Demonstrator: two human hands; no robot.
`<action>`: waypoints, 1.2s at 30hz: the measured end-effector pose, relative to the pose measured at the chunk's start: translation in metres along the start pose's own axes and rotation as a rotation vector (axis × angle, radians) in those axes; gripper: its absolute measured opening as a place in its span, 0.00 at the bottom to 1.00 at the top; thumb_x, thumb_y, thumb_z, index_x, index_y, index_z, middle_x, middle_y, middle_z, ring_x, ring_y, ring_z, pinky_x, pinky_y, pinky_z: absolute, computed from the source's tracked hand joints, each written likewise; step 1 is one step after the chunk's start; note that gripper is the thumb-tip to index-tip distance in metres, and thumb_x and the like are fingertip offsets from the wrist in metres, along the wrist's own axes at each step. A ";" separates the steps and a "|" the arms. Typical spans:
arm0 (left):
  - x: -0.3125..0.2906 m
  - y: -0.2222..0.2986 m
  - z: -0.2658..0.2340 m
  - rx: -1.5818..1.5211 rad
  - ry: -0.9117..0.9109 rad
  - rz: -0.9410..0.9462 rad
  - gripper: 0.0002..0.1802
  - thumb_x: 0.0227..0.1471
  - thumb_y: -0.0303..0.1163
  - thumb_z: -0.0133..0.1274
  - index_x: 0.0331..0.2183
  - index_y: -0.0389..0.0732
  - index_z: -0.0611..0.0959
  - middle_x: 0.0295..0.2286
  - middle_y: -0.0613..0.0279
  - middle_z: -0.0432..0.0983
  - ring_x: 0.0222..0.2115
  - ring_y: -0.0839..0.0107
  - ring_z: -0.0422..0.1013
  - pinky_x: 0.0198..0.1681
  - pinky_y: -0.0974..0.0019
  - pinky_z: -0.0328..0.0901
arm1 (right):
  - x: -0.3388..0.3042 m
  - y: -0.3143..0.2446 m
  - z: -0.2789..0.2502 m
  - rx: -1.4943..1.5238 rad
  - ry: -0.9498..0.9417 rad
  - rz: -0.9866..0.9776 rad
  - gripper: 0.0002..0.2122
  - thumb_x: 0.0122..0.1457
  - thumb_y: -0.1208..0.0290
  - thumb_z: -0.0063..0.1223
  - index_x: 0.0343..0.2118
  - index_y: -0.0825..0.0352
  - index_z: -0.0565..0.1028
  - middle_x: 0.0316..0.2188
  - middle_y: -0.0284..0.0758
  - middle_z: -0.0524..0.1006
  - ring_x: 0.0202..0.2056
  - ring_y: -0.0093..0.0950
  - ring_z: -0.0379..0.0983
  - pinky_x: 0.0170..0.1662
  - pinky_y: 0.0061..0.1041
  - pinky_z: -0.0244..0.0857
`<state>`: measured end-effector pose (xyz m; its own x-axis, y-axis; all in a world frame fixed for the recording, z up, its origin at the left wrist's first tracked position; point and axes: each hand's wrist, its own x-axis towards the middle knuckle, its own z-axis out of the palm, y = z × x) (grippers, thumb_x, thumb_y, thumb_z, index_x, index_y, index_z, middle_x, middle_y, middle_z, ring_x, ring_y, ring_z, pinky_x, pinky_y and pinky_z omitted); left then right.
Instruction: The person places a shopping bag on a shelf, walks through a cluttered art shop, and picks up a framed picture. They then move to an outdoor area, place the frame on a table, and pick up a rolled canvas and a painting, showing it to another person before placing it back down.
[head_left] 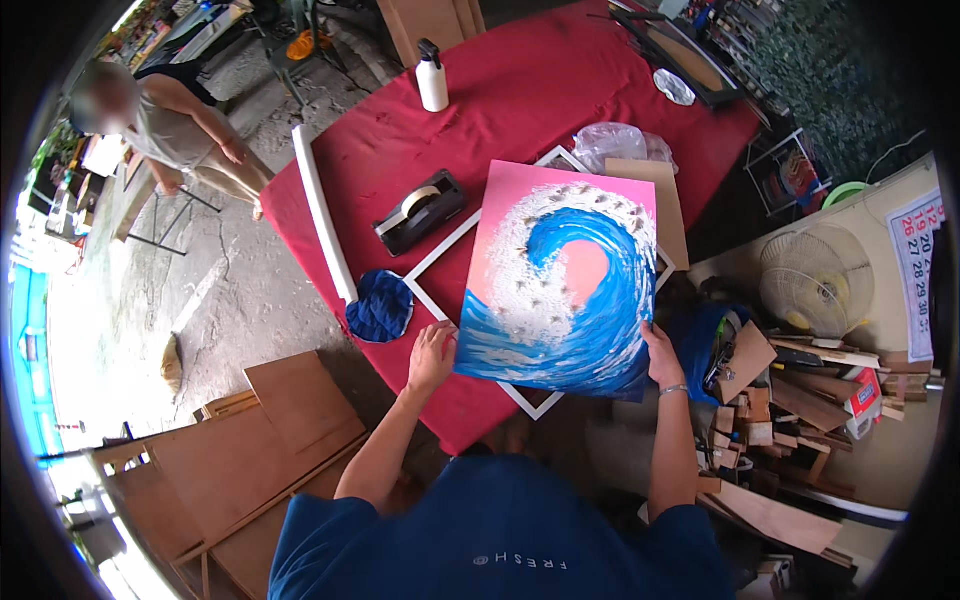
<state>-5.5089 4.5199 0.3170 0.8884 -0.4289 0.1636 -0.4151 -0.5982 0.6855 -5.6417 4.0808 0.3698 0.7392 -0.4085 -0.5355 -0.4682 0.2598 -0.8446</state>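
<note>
A canvas painting (575, 290) of a blue and white wave on a pink ground is held tilted above the table. My left hand (432, 358) is at its lower left edge, fingers bent against the side. At the lower right edge, my right hand (662, 357) grips the canvas, with the thumb along the side and the other fingers mostly hidden beneath. Under the painting lies a white frame (432, 290), its corners showing around the canvas. A piece of brown cardboard (668, 215) and a crumpled clear plastic bag (612, 145) lie behind it.
The red-covered table (350, 170) bears a tape dispenser (420, 212), a white spray bottle (432, 80), a long white strip (322, 215) and a dark blue cloth (380, 305). Wood offcuts (790, 400) and a fan (817, 275) stand right. Another person (185, 130) is at far left.
</note>
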 end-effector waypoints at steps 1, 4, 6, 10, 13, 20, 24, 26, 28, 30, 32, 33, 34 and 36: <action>0.003 -0.004 0.006 -0.007 0.004 -0.007 0.12 0.48 0.25 0.50 0.38 0.38 0.76 0.41 0.54 0.72 0.43 0.55 0.67 0.47 0.58 0.61 | -0.008 -0.006 0.010 0.012 -0.014 -0.057 0.18 0.62 0.62 0.46 0.48 0.71 0.70 0.45 0.31 0.73 0.45 0.20 0.66 0.51 0.20 0.57; 0.003 -0.012 0.013 -0.014 0.048 -0.023 0.11 0.48 0.24 0.49 0.38 0.38 0.75 0.41 0.54 0.72 0.42 0.55 0.67 0.46 0.57 0.61 | -0.025 -0.001 0.010 -0.096 0.089 -0.244 0.17 0.62 0.62 0.46 0.46 0.72 0.71 0.42 0.29 0.73 0.41 0.18 0.66 0.47 0.19 0.58; 0.002 -0.011 0.012 -0.001 0.113 -0.033 0.11 0.49 0.23 0.48 0.38 0.37 0.74 0.40 0.52 0.72 0.41 0.55 0.67 0.46 0.57 0.60 | -0.061 -0.024 0.012 -0.035 0.167 -0.285 0.15 0.64 0.64 0.43 0.44 0.72 0.71 0.38 0.28 0.73 0.39 0.17 0.65 0.45 0.18 0.59; -0.006 0.037 0.021 -0.045 0.050 -0.056 0.10 0.45 0.21 0.50 0.35 0.38 0.76 0.35 0.53 0.73 0.37 0.54 0.68 0.42 0.56 0.61 | -0.151 -0.021 -0.062 -0.129 0.420 -0.393 0.16 0.65 0.67 0.41 0.49 0.74 0.67 0.45 0.34 0.71 0.43 0.22 0.65 0.48 0.20 0.58; -0.028 0.078 0.068 -0.188 -0.187 0.121 0.10 0.47 0.26 0.51 0.36 0.38 0.76 0.34 0.51 0.73 0.36 0.52 0.68 0.39 0.54 0.62 | -0.204 -0.027 -0.083 -0.003 0.552 -0.475 0.19 0.65 0.66 0.40 0.52 0.75 0.64 0.48 0.36 0.69 0.46 0.25 0.64 0.50 0.23 0.59; -0.043 0.143 0.132 -1.297 -0.387 -0.765 0.19 0.60 0.44 0.40 0.42 0.40 0.75 0.37 0.55 0.75 0.37 0.59 0.72 0.38 0.59 0.66 | -0.295 -0.009 -0.103 0.223 0.769 -0.597 0.22 0.65 0.61 0.39 0.54 0.76 0.61 0.52 0.39 0.66 0.50 0.28 0.63 0.53 0.27 0.58; -0.034 0.148 0.095 -1.633 -0.467 -0.696 0.35 0.58 0.61 0.27 0.44 0.41 0.74 0.43 0.56 0.73 0.43 0.62 0.69 0.47 0.57 0.61 | -0.306 0.015 -0.112 0.293 0.691 -0.595 0.25 0.66 0.59 0.36 0.56 0.78 0.58 0.54 0.43 0.63 0.52 0.31 0.62 0.56 0.28 0.57; -0.049 0.165 0.075 -1.726 -0.508 -0.666 0.41 0.55 0.66 0.24 0.47 0.40 0.71 0.46 0.54 0.70 0.48 0.60 0.65 0.51 0.54 0.56 | -0.297 0.034 -0.120 0.137 0.740 -0.626 0.25 0.66 0.59 0.34 0.56 0.78 0.58 0.55 0.44 0.62 0.53 0.31 0.61 0.56 0.28 0.56; -0.069 0.187 0.074 -1.886 -0.543 -0.595 0.45 0.53 0.69 0.24 0.51 0.38 0.68 0.49 0.52 0.68 0.50 0.58 0.63 0.54 0.52 0.55 | -0.281 0.048 -0.131 0.096 0.724 -0.660 0.25 0.66 0.59 0.34 0.56 0.79 0.58 0.56 0.44 0.61 0.54 0.31 0.60 0.57 0.29 0.55; -0.092 0.231 0.058 -1.915 -0.599 -0.506 0.50 0.48 0.74 0.21 0.56 0.44 0.64 0.53 0.55 0.63 0.52 0.58 0.60 0.56 0.51 0.52 | -0.277 0.024 -0.104 0.153 0.652 -0.675 0.25 0.66 0.62 0.35 0.57 0.78 0.55 0.57 0.44 0.59 0.55 0.31 0.58 0.58 0.29 0.52; -0.107 0.278 0.040 -1.838 -0.487 -0.402 0.49 0.48 0.74 0.20 0.58 0.46 0.61 0.53 0.58 0.64 0.53 0.59 0.60 0.56 0.52 0.52 | -0.260 0.028 -0.107 0.263 0.572 -0.671 0.24 0.66 0.63 0.35 0.58 0.78 0.55 0.58 0.44 0.59 0.55 0.31 0.58 0.59 0.29 0.50; -0.113 0.288 0.033 -1.863 -0.426 -0.355 0.44 0.52 0.69 0.23 0.59 0.47 0.57 0.54 0.60 0.61 0.55 0.61 0.57 0.58 0.52 0.49 | -0.255 0.020 -0.092 0.276 0.553 -0.720 0.24 0.66 0.60 0.34 0.55 0.77 0.59 0.54 0.41 0.63 0.53 0.29 0.60 0.58 0.29 0.52; -0.116 0.289 0.016 -1.856 -0.305 -0.419 0.43 0.54 0.67 0.24 0.60 0.46 0.56 0.55 0.60 0.59 0.56 0.62 0.55 0.59 0.53 0.48 | -0.251 0.022 -0.075 0.254 0.492 -0.706 0.24 0.66 0.59 0.34 0.55 0.77 0.59 0.54 0.41 0.63 0.53 0.29 0.60 0.57 0.29 0.52; -0.126 0.294 -0.019 -1.837 -0.050 -0.542 0.39 0.57 0.62 0.27 0.60 0.46 0.54 0.58 0.61 0.55 0.58 0.63 0.51 0.60 0.53 0.46 | -0.247 0.022 -0.044 0.204 0.362 -0.678 0.24 0.66 0.59 0.34 0.56 0.76 0.59 0.54 0.41 0.63 0.53 0.29 0.60 0.57 0.29 0.52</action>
<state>-5.7391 4.4104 0.5114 0.8129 -0.5056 -0.2889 0.5815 0.6774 0.4506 -5.8558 4.1491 0.4829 0.6117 -0.7848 0.0993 0.1517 -0.0068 -0.9884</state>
